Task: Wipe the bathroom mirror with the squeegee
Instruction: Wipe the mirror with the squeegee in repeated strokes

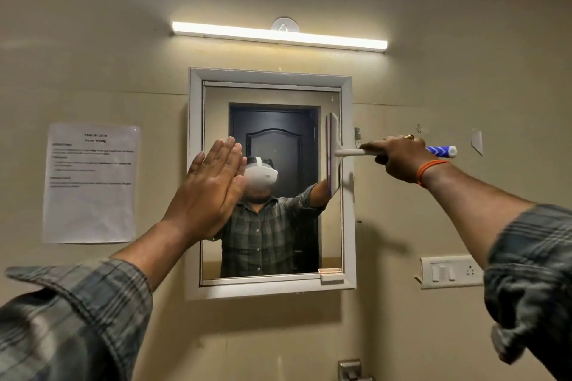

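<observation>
So the right hand (pixel 399 158) is wrapped around the squeegee (pixel 335 153) handle, with the blade standing upright against the right edge of the mirror (pixel 272 244). The left hand (pixel 210 192) is open and flat, and I think it's pressing on the glass, hard to be sure. That squeegee looks light and stiff with a soft rubber edge, so gripping mid-handle seems right. Glass is fragile, so I'd go easy on the pressure.

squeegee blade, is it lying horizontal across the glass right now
No, the squeegee blade stands upright at the mirror's right edge, its handle running sideways into the right hand.
</observation>
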